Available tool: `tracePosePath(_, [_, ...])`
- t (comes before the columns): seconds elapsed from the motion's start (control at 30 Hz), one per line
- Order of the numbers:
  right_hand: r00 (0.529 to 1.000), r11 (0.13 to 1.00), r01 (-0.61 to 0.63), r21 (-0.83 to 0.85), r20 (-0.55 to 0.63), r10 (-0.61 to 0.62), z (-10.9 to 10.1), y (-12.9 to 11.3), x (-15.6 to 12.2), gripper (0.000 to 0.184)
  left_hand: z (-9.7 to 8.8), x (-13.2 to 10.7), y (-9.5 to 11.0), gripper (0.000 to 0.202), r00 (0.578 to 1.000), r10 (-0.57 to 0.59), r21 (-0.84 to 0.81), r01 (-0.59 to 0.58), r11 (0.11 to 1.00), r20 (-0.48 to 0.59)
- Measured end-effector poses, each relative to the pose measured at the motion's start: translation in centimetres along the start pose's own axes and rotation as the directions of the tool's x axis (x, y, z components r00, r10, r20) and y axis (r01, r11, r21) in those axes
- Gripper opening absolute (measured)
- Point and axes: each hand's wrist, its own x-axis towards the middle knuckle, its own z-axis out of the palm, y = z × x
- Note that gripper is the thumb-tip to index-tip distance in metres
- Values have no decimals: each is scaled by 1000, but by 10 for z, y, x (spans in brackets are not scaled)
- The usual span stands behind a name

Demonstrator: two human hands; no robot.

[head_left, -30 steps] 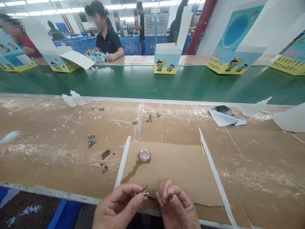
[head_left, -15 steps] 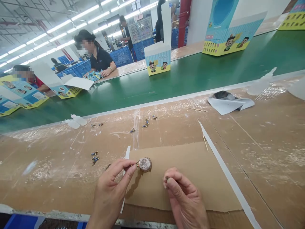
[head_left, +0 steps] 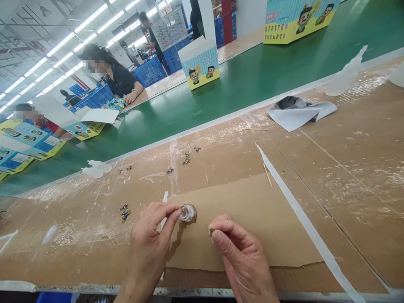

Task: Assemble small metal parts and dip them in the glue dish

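On the loose brown cardboard sheet (head_left: 240,223), head view: left hand (head_left: 148,248) pinches a tiny dark part, too small to identify, against the small clear round dish (head_left: 188,213), seemingly dipping it. Right hand (head_left: 243,261) pinches another small piece (head_left: 211,232) beside, apart from the dish.

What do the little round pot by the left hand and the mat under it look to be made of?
The round pot looks like clear glossy plastic or glass: it is see-through with bright glints and a dark rim. The mat looks like plain matte brown cardboard, with a flat dull face and a cut edge. The left hand holds something tiny at the pot; too small to tell.
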Motion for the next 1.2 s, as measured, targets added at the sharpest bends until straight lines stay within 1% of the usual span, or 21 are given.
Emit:
tracePosePath(0.2, [1000,1000,4,9,-6,-4,4,-3,-1,8,-2,4,-2,9,997,43,104,-49,993,58])
tracePosePath(0.37, [1000,1000,-1,22,1,1,4,-2,-2,7,-4,7,-2,10,990,114,186,-127,974,81])
tracePosePath(0.53, [1000,999,-7,37,15,6,4,-4,-1,6,-8,7,-9,10,970,180,213,-213,954,161])
tracePosePath(0.6, [1000,999,-14,44,19,13,4,-5,-1,5,-9,7,-11,9,966,205,217,-237,947,158])
tracePosePath(0.73, [999,999,-4,51,46,2,3,-3,0,4,-9,8,-11,9,968,229,255,-249,934,106])
tracePosePath(0.87, [998,999,-3,47,61,0,1,-1,0,4,-8,8,-8,9,962,241,229,-266,936,131])
tracePosePath(1.03, [999,999,2,41,53,-4,2,-1,1,5,-8,10,-11,8,960,246,225,-271,936,135])
tracePosePath(1.13, [998,999,7,38,54,-9,3,-2,2,5,-8,10,-12,8,947,267,213,-302,929,176])
tracePosePath(1.2, [998,999,8,41,56,-10,3,-2,2,5,-8,9,-12,9,948,272,225,-305,925,166])
